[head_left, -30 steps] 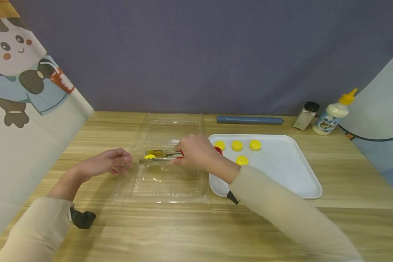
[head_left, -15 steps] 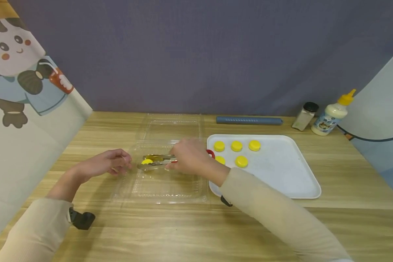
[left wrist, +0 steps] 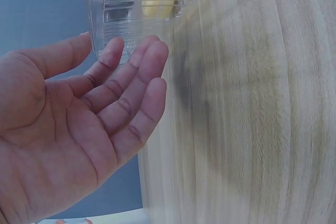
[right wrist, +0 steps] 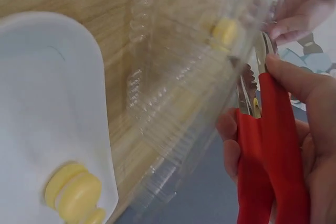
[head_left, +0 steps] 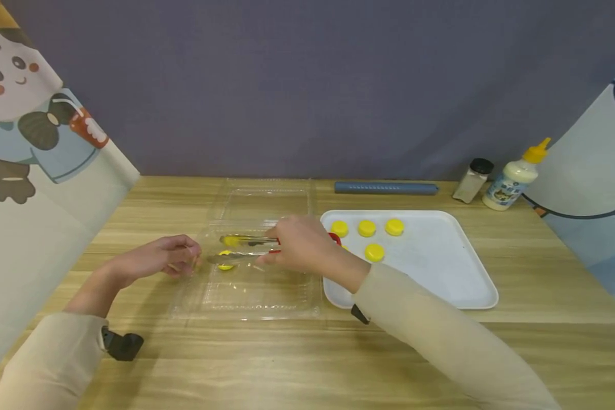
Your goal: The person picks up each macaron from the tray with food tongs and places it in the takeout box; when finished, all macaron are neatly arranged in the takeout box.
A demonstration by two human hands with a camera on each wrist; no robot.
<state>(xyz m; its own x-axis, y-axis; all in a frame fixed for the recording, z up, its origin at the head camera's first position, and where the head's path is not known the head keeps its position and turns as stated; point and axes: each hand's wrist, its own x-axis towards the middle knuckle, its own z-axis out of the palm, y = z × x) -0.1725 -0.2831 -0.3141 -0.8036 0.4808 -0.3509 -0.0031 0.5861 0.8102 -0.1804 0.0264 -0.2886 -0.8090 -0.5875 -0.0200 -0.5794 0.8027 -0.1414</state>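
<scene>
My right hand [head_left: 303,245] grips metal tongs [head_left: 258,240] by their red handles [right wrist: 283,145]. The tongs reach left over a clear plastic clamshell box [head_left: 261,311], their arms spread apart. Beneath the nearer arm, a yellow macaron [head_left: 226,266] sits in the box's left part, partly covered by the metal. My left hand [head_left: 156,259] hovers at the box's left side with loosely bent fingers and holds nothing. In the left wrist view its thumb is close to the box wall [left wrist: 118,11]; whether they touch I cannot tell.
Right of the box, a white tray [head_left: 430,279] carries several yellow macarons [head_left: 366,228]. Behind it lies a blue-grey bar [head_left: 386,188]. A black-capped jar [head_left: 472,181] and a yellow-tipped squeeze bottle [head_left: 512,181] stand at the back right. A dark partition [head_left: 307,91] rises behind the table.
The tongs' arms have parted and let go of the macaron, which now rests in the box. The right hand has shifted only slightly; the left hand stays in place.
</scene>
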